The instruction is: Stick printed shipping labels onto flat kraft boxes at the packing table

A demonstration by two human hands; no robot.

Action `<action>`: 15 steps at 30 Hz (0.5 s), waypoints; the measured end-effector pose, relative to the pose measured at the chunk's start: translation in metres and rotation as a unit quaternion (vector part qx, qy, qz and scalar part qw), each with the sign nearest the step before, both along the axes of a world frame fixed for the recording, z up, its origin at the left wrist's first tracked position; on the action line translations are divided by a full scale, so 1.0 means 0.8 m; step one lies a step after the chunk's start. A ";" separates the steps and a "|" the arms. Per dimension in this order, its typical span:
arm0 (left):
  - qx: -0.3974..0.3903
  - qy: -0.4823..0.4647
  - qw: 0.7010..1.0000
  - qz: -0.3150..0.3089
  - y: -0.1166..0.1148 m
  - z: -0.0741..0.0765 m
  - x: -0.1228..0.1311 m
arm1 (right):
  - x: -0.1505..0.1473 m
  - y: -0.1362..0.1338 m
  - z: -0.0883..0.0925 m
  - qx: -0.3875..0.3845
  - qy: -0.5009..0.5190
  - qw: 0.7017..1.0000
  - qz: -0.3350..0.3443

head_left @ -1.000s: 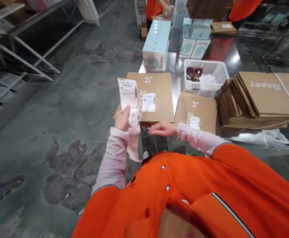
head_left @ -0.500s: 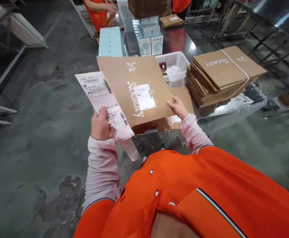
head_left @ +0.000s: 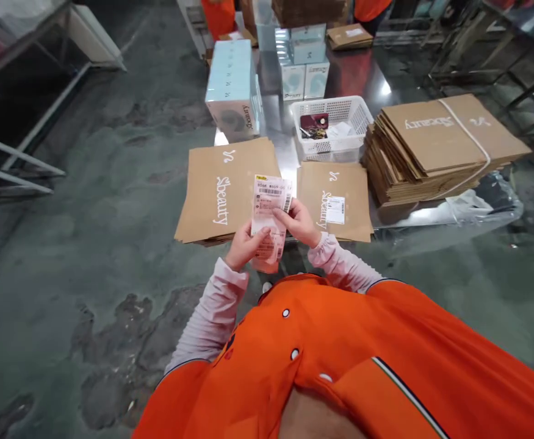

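Note:
A white strip of printed shipping labels (head_left: 269, 198) is held in front of my body. My left hand (head_left: 246, 245) pinches its lower left part, thumb on top. My right hand (head_left: 299, 223) grips its right edge, with the fingertips over the print. Behind the strip, on the left, lies a stack of flat brown cardboard mailers (head_left: 207, 186) with no label showing on top. To the right, a brown mailer (head_left: 356, 189) bears a white label (head_left: 335, 210) and lies flat at the table's near edge.
A white plastic basket (head_left: 333, 146) holding small items stands behind the mailers. A strapped cardboard stack (head_left: 445, 137) is at the right. Light blue boxes (head_left: 232, 70) stand at the back left, more boxes (head_left: 304, 79) beside them. People in orange are across the metal table.
The labelled mailer that my right hand held now lies on the right-hand pile. My right hand has moved onto the label strip, and my left hand has brought the strip toward the centre.

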State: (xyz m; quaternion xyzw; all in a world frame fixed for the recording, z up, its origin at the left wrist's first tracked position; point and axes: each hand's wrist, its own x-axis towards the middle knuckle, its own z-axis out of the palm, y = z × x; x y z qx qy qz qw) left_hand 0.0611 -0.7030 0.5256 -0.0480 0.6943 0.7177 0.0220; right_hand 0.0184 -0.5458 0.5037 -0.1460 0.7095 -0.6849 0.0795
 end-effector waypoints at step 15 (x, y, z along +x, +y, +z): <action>-0.072 0.005 0.954 0.292 -0.027 -0.035 0.018 | -0.048 -0.065 0.015 0.119 0.061 0.986 0.100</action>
